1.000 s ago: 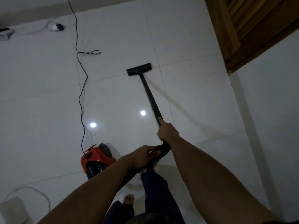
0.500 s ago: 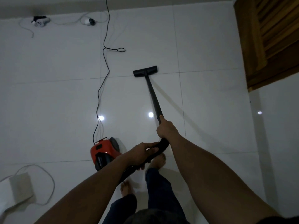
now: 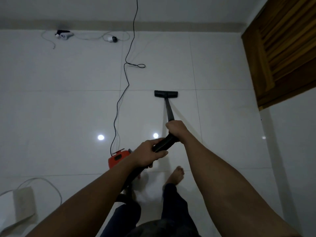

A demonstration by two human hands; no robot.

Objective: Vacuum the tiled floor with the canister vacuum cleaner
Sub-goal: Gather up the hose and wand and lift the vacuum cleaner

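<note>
Tiled floor [image 3: 59, 117], dim light, 2 lamp reflections on it. Near left corner: pale flat box [image 3: 24, 202], a white cable arcing beside it. Far edge, left part: power strip [image 3: 64, 35], then a small white plug [image 3: 111, 39] close to the wall. Black cord [image 3: 119, 103] runs from the far edge down to the orange canister [image 3: 119, 159], which sits mid-floor, partly behind my left forearm. My left hand [image 3: 148, 154]: fingers curled and clamped round the ribbed hose end [image 3: 162, 145]. My right hand [image 3: 176, 128], just ahead: fingers wrapped tight on the wand [image 3: 169, 110]. Wand slants forward to the floor head [image 3: 166, 94], flat on the tile at a grout line, right of the cord. 1 bare foot [image 3: 177, 175] below the hands. Slatted wooden door [image 3: 282, 48] at the far right corner.
</note>
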